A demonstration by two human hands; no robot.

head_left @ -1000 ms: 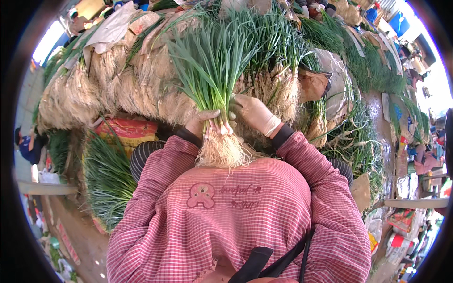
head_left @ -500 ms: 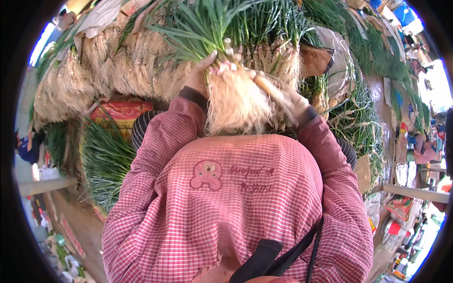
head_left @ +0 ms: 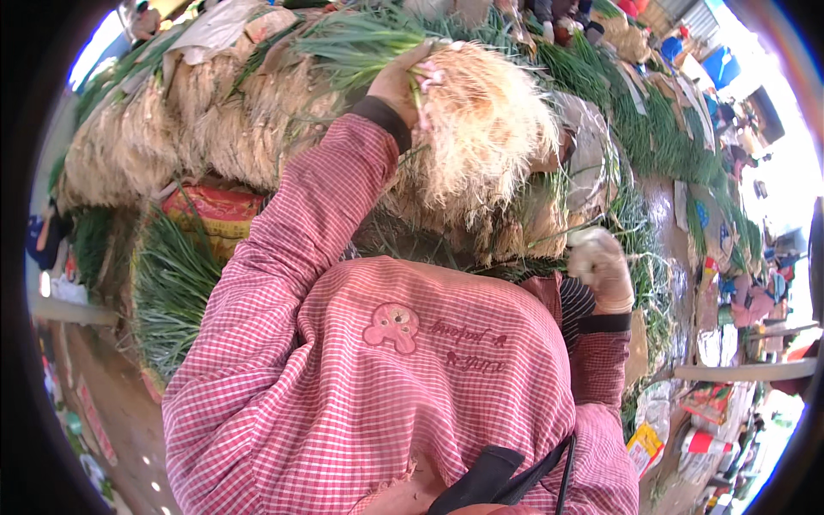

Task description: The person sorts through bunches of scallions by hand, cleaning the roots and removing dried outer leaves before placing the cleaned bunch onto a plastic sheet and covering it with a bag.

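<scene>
– Since the left hand (head_left: pixel 396 90) has the bunch of leafy stems (head_left: pixel 463 90), where exactly is the hold?
– Closed round the stems, next to the pinkish bases (head_left: pixel 432 77). Fingers partly hidden. Leaves (head_left: pixel 365 41) trail left of the grip, pale roots (head_left: pixel 498 129) fan out right of it and hang lower.
– Handling?
– My guess: light, floppy at both ends. Leaves soft, probably fold and bruise easily. Stems firmer, maybe slick if damp. Roots wiry, likely to snag and shed.
– Best hold?
– Right there by the bases. Snug, not crushing. I'd avoid leaf tips and root ends.
– Other hand?
– Right hand (head_left: pixel 599 268) is below and right of the grip, off the bunch, fingers curled. Can't tell if anything's in it.
– Farther out?
– Rooted heap (head_left: pixel 245 116) left of the grip, red-and-yellow sack (head_left: pixel 215 210) lower left, more greens (head_left: pixel 661 133) well off to its right.
</scene>
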